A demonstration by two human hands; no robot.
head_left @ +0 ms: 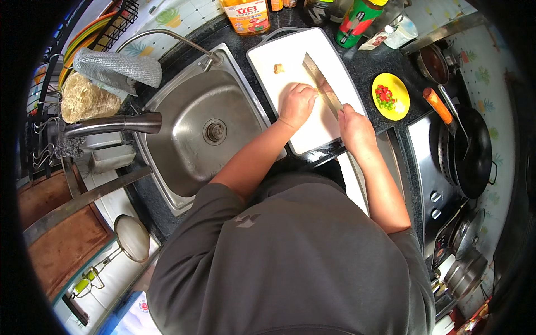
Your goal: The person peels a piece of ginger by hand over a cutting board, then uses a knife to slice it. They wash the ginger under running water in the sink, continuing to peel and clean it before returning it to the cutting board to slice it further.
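My right hand [356, 130] grips the handle of a kitchen knife [320, 79], whose wide steel blade points away from me over a white cutting board [312, 130]. Beside the blade, my left hand [298, 104] has its fingers bent down on a small pale-brown piece of food [317, 90], mostly hidden by the fingertips. Another small brown chunk [279, 68] lies apart on the board's far left part. To the right of the board, a yellow plate [400, 94] bears chopped red and green peppers [384, 96].
A steel sink [180, 167] adjoins the board on the left, with a faucet [134, 122] over it. At right, a wok [473, 155] sits on the gas stove [423, 167]. Bottles, including a green-labelled one [356, 25] and an orange detergent bottle [246, 16], line the back.
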